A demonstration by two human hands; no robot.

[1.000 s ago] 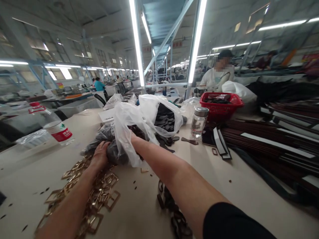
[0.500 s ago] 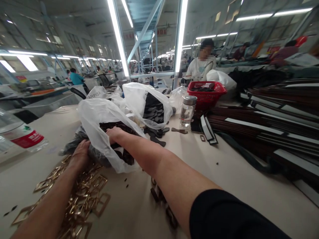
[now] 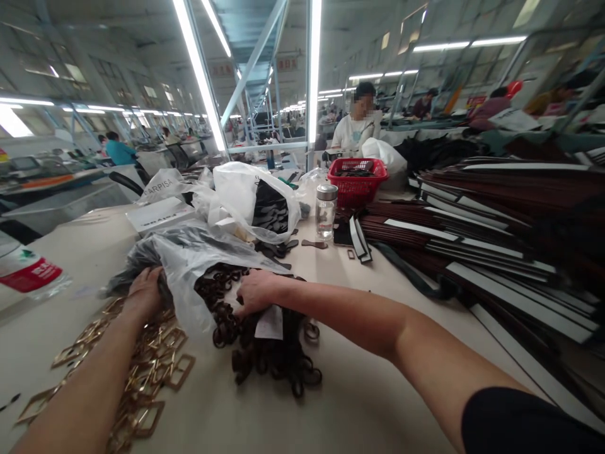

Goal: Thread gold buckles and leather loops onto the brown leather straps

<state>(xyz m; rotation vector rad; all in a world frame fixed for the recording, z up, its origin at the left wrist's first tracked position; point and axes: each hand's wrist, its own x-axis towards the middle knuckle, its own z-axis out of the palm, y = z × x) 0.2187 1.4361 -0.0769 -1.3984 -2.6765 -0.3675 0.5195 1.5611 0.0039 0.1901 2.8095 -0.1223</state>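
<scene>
A white plastic bag (image 3: 189, 290) lies on its side with its mouth toward the right. Dark brown curled leather loops (image 3: 278, 353) spill from it in a heap on the table, with a small white paper slip (image 3: 269, 323) on top. My right hand (image 3: 258, 291) is at the bag's mouth, its fingers curled round some of the loops. On the left, my left hand (image 3: 145, 291) grips the bag's closed end, partly hidden by its folds. Gold rectangular buckles (image 3: 158, 366) lie piled under and beside my left forearm.
Behind the bag stand another white bag of black pieces (image 3: 271, 211), a glass bottle (image 3: 326, 214) and a red basket (image 3: 357, 183). Stacked dark strips (image 3: 472, 233) cover the right side. A labelled plastic bottle (image 3: 33, 271) stands at far left. A co-worker (image 3: 357, 129) sits beyond.
My right hand has drawn back out of the bag toward the right. A heap of brown loops now lies outside its mouth, and the bag has flattened. The view has turned slightly right.
</scene>
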